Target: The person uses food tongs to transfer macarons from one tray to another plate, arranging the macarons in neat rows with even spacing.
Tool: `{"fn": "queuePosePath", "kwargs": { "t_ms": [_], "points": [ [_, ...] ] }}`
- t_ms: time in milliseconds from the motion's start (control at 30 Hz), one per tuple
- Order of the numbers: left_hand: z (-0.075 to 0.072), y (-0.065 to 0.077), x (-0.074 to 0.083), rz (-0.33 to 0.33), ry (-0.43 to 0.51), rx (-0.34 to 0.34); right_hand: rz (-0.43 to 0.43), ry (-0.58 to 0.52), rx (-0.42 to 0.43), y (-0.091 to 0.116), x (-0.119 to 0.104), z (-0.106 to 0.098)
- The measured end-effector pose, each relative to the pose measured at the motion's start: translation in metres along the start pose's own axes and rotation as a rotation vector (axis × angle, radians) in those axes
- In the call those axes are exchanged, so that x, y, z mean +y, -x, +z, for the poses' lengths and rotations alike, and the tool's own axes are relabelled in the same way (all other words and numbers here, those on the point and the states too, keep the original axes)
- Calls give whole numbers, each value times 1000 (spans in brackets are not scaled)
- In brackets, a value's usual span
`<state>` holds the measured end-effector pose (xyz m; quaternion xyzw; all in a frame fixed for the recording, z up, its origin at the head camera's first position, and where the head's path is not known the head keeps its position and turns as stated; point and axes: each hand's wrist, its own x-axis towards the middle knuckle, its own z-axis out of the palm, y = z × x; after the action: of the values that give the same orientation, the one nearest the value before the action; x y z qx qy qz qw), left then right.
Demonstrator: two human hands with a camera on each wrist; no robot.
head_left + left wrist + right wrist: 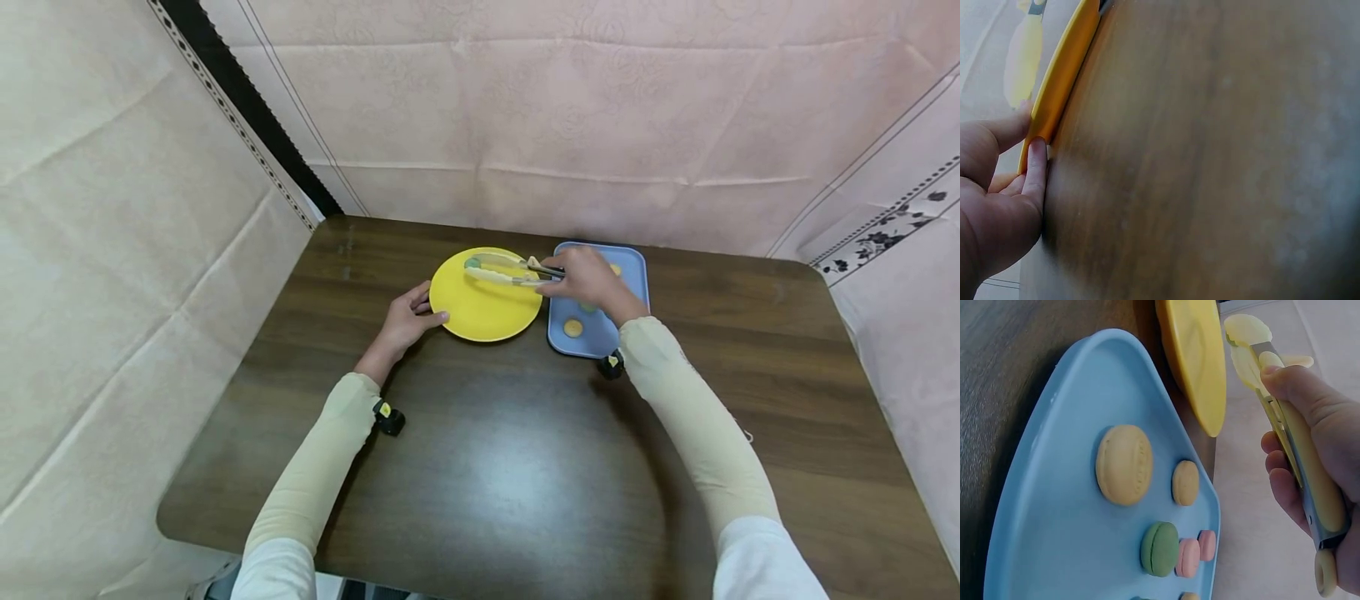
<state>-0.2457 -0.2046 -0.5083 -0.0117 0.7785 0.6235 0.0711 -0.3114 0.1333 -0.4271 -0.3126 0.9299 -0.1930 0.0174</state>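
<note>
My right hand (588,279) grips a pair of cream-handled tongs (1310,469) above the yellow plate (487,312). Between the tong tips, over the plate, shows a small pale green round piece (472,263), mostly hidden by the tips. With thumb and fingers, my left hand (408,318) pinches the plate's left rim; in the left wrist view the thumb lies on the upper side and a finger against the outer edge. Under my right forearm lies a blue tray (1072,487) with several macarons: beige (1124,465), green (1160,549) and pink (1187,557).
The plate and tray stand side by side near the back of a brown wooden table (480,467). Pale patterned cloth (570,108) hangs behind the table and at its sides. Black wrist cameras (390,419) sit on both forearms.
</note>
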Motion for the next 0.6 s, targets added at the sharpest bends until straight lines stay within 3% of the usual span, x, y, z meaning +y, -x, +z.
{"fn": "queuePosePath", "kwargs": {
  "t_ms": [233,467,600],
  "points": [
    [-1,-1,0,5,2,-4,-15,49,16,-7,0,9],
    [-2,8,24,-69,15,-52,7,58,-28,-9,-7,11],
    [-2,2,12,-68,24,-44,53,9,-71,-10,-9,13]
  ]
}}
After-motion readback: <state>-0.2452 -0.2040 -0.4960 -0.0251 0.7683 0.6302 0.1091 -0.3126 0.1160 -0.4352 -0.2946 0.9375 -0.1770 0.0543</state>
